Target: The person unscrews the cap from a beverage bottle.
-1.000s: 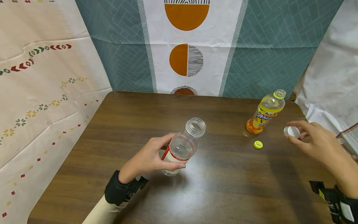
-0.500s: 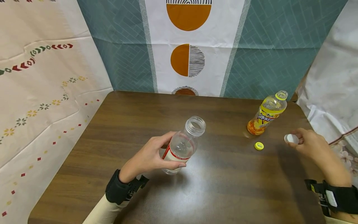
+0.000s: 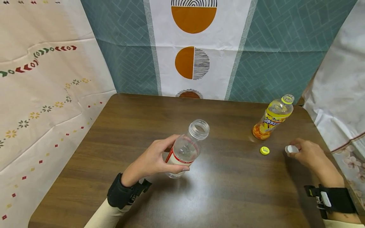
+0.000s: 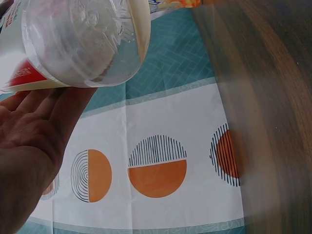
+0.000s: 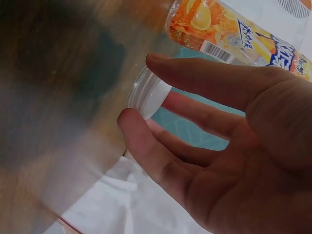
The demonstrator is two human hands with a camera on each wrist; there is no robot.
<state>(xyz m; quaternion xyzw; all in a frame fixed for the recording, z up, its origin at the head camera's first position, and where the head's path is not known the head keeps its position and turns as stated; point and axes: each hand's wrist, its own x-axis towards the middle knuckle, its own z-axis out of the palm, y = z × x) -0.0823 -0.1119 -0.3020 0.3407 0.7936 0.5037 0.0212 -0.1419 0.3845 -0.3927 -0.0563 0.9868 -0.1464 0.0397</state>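
My left hand (image 3: 161, 158) grips a clear wide-mouthed bottle (image 3: 188, 148) with a red-edged cream label, its mouth uncovered. In the left wrist view the underside of this bottle (image 4: 83, 41) shows above the palm, lifted off the table. Over at the right, my right hand (image 3: 315, 158) pinches a white bottle cap (image 3: 291, 149) between thumb and fingers, low over the tabletop. The right wrist view has the cap (image 5: 148, 95) at the fingertips, close to the wood; whether it touches cannot be told.
An uncapped drink bottle (image 3: 272, 117) with a yellow label and some orange liquid stands at the table's back right. Its small yellow cap (image 3: 264, 150) lies in front of it. Cloth hangs behind and beside the brown table (image 3: 137, 117).
The right hand has moved down and slightly left with the white cap, nearer the tabletop. My left hand and its bottle stay almost still.
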